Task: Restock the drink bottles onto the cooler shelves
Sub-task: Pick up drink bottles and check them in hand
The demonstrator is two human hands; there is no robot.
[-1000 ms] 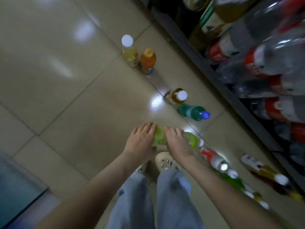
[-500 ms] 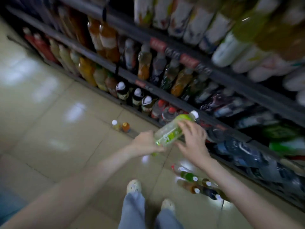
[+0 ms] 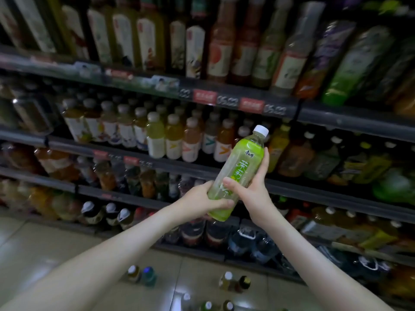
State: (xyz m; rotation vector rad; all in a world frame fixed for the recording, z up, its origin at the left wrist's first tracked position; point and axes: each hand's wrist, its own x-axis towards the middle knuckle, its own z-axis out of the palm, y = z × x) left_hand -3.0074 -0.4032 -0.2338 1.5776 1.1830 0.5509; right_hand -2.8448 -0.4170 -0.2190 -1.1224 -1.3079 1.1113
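A green tea bottle [image 3: 241, 167] with a white cap and a light green label is held tilted, cap up and to the right, in front of the cooler shelves [image 3: 325, 194]. My left hand [image 3: 199, 202] grips its lower end from the left. My right hand [image 3: 253, 185] grips its middle from the right, thumb across the label. Behind the bottle, rows of drink bottles fill each shelf level.
Several loose bottles stand on the tiled floor below: a pair [image 3: 141, 273] at centre left, another pair [image 3: 234, 282] at centre, more [image 3: 207, 305] at the bottom edge. Large water bottles [image 3: 251, 243] fill the lowest shelf. Price tags [image 3: 205, 97] line the shelf edges.
Both hands picked the green bottle up from the floor and lifted it to shelf height. My view rose from the floor to the shelves.
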